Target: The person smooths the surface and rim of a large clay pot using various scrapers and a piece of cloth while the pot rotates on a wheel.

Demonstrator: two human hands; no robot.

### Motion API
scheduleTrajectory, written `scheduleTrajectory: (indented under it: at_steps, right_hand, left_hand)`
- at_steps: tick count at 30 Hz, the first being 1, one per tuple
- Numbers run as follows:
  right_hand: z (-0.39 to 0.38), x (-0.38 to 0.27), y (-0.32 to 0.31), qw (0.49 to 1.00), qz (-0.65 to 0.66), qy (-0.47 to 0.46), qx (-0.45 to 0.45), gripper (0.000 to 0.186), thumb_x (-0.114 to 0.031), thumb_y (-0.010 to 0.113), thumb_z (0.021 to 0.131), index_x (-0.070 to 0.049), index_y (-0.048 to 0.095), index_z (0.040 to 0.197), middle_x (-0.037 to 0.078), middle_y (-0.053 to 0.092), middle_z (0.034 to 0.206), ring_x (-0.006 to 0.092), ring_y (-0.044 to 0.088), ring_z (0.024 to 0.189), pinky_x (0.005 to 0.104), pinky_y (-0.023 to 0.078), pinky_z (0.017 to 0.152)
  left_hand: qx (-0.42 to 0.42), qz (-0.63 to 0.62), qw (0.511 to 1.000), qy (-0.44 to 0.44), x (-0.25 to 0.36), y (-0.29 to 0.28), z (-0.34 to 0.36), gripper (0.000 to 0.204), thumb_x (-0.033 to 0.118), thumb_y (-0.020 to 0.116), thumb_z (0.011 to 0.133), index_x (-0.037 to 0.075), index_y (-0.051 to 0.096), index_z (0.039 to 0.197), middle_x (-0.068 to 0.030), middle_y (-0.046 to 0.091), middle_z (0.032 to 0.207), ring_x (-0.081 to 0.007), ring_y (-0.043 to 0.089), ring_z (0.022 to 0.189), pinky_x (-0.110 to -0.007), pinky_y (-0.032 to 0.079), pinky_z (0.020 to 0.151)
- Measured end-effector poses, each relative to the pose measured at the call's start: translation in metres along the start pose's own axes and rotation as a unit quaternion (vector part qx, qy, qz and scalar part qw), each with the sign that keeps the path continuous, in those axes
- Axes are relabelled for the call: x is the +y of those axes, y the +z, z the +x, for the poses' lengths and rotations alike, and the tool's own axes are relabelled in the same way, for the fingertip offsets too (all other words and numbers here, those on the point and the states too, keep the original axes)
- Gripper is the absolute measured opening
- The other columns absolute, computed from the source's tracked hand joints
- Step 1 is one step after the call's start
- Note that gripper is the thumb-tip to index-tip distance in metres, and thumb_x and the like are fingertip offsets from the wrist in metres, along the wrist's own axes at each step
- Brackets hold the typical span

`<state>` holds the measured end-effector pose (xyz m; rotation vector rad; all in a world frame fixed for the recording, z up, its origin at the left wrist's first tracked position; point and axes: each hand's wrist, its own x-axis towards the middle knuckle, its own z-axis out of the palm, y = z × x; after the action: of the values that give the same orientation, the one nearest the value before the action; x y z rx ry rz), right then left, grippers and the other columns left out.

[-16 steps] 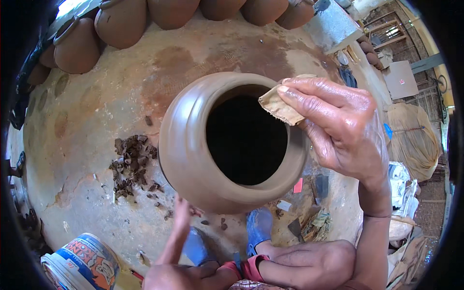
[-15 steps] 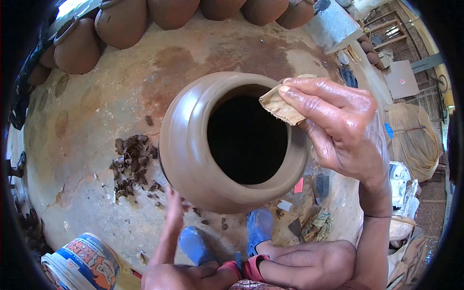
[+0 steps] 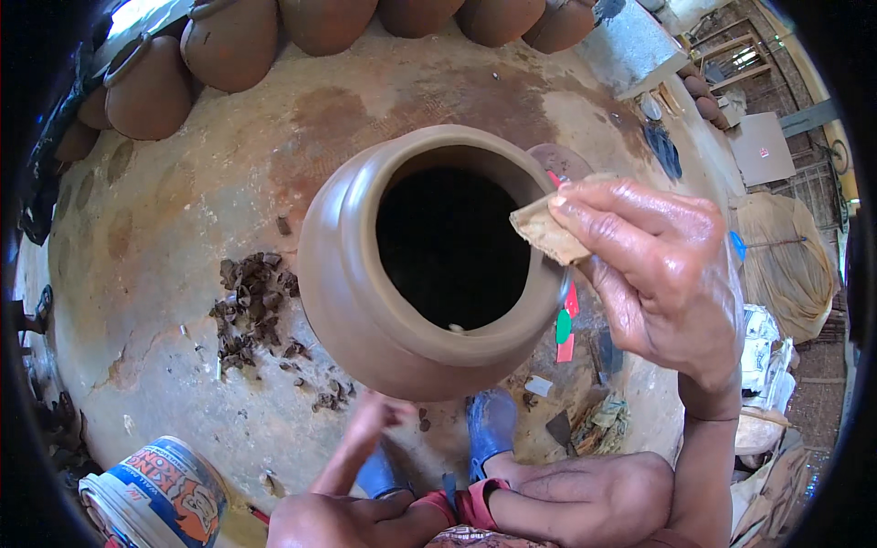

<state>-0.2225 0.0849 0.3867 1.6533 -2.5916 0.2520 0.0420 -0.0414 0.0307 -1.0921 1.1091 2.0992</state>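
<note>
A large grey-brown clay pot (image 3: 343,274), wet and smooth, stands before me with its wide round mouth toward me and a dark inside. My right hand (image 3: 649,265) pinches a folded tan cloth (image 3: 551,233) between thumb and fingers, over the right side of the rim (image 3: 397,315). A small pale lump (image 3: 455,327) sits at the near inner edge of the mouth. My left hand (image 3: 376,416) is low, by the near side of the pot; its fingers are blurred and partly hidden under the pot's bulge.
Dark clay scraps (image 3: 251,306) lie on the floor left of the pot. A labelled plastic bucket (image 3: 169,489) stands at the lower left. Several brown clay pots (image 3: 151,91) line the far side. Right of the pot are small red and green pieces (image 3: 564,326) and a crumpled rag (image 3: 598,425).
My left hand has swung right along the pot's near side. My right hand, with the cloth, has shifted slightly right and down. The mouth of the pot has shifted left and up.
</note>
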Motion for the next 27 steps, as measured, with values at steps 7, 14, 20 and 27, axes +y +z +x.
scheduleTrajectory:
  at_steps: [7, 14, 20, 27]
  right_hand:
    - [0.006, 0.009, -0.004, 0.996, 0.044, -0.049, 0.060, 0.039, 0.011, 0.068, 0.071, 0.002, 0.073, 0.109, 0.018, 0.073, 0.103, 0.0321, 0.074, 0.093, 0.0352, 0.058, 0.079]
    - [0.006, 0.035, 0.025, 0.995, 0.047, -0.048, 0.076, 0.046, 0.014, 0.065, 0.073, 0.000, 0.073, 0.116, 0.018, 0.074, 0.110, 0.0325, 0.073, 0.100, 0.0354, 0.058, 0.085]
    - [0.005, 0.025, 0.018, 0.996, 0.043, -0.035, 0.064, 0.041, 0.012, 0.067, 0.075, 0.000, 0.074, 0.114, 0.018, 0.074, 0.107, 0.0328, 0.074, 0.098, 0.0359, 0.058, 0.083]
    - [-0.002, 0.015, 0.016, 0.998, 0.028, -0.032, 0.049, 0.041, 0.012, 0.070, 0.073, 0.002, 0.073, 0.112, 0.019, 0.074, 0.103, 0.0325, 0.074, 0.092, 0.0356, 0.059, 0.075]
  left_hand:
    - [0.176, -0.104, 0.949, 0.239, 0.021, -0.071, 0.056, 0.043, 0.042, 0.049, 0.106, 0.007, 0.051, 0.131, -0.0066, 0.067, 0.096, -0.0178, 0.065, 0.077, -0.036, 0.055, 0.064]
    - [0.071, -0.053, 0.995, 0.052, -0.003, 0.005, 0.000, 0.047, 0.037, 0.054, 0.104, 0.012, 0.039, 0.141, -0.0102, 0.071, 0.106, -0.0217, 0.071, 0.083, -0.037, 0.057, 0.068]
    - [0.179, -0.130, 0.944, 0.244, 0.074, -0.067, 0.038, 0.043, 0.035, 0.057, 0.102, 0.010, 0.050, 0.136, -0.0097, 0.070, 0.106, -0.0177, 0.068, 0.085, -0.036, 0.055, 0.073]
    - [-0.054, -0.031, 0.996, -0.064, -0.023, 0.018, 0.002, 0.037, 0.032, 0.054, 0.103, 0.006, 0.052, 0.129, -0.0126, 0.070, 0.101, -0.0210, 0.072, 0.079, -0.036, 0.055, 0.063]
